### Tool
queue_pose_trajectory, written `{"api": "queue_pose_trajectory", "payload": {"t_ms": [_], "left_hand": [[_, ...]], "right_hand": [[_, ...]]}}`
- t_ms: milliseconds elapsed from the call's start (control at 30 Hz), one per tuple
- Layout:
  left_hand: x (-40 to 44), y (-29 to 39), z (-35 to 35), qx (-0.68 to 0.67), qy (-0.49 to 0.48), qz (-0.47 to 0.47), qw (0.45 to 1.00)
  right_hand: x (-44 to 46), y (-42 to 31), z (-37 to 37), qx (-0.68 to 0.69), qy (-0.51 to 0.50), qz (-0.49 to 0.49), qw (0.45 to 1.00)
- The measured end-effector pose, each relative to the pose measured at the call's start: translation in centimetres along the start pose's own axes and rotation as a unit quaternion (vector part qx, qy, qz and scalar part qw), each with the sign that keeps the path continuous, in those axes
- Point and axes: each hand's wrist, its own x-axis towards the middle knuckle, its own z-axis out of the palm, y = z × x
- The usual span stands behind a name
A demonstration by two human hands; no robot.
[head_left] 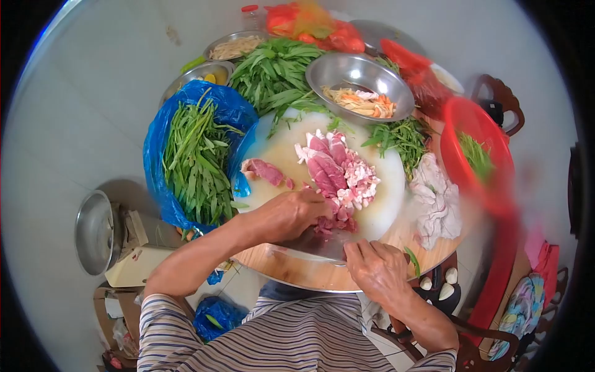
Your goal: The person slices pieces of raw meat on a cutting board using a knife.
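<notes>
Raw meat (325,167) lies in a heap of pieces and small diced bits on a round white cutting board (387,204). My left hand (288,214) is closed, its fingers curled down on the near end of the meat. Just in front of it is the wide blade of a cleaver (319,245), low over the board's near edge. The cleaver's handle is wrapped by my right hand (379,268). A separate strip of meat (266,172) rests on the board's left part.
A blue bag of leafy greens (198,164) sits left. Behind the board are more greens (273,71) and a metal bowl (359,80) of shredded food. A crumpled cloth (435,198) and red basin (477,149) stand right. The wooden table's edge (297,279) is nearest me.
</notes>
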Motion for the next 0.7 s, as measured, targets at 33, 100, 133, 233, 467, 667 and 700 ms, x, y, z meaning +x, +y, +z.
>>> {"api": "queue_pose_trajectory", "payload": {"t_ms": [33,100,133,233,467,667,700], "left_hand": [[0.1,-0.2,-0.2,0.002,0.001,-0.003,1.0],[0.6,-0.4,-1.0,0.03,0.027,-0.045,0.998],[0.8,-1.0,-1.4,0.025,0.047,-0.057,0.997],[0.8,-1.6,-3.0,-0.042,0.071,-0.076,0.994],[-4.4,0.3,-6.9,0.059,0.208,-0.259,0.941],[-9.6,2.8,0.0,0.024,0.084,-0.289,0.953],[-9.5,3.3,1.0,0.06,0.077,-0.276,0.956]], "right_hand": [[0.1,0.0,-0.3,0.002,0.002,-0.003,1.0],[0.0,0.1,-0.9,0.01,0.014,0.006,1.0],[-0.4,0.2,-0.9,0.01,0.014,0.005,1.0],[-1.2,0.6,-1.1,0.085,-0.024,0.02,0.996],[0.5,0.3,-1.3,0.183,-0.124,0.184,0.958],[3.0,0.9,0.5,0.19,-0.114,0.207,0.953],[3.1,0.9,0.4,0.207,-0.116,0.213,0.948]]}}
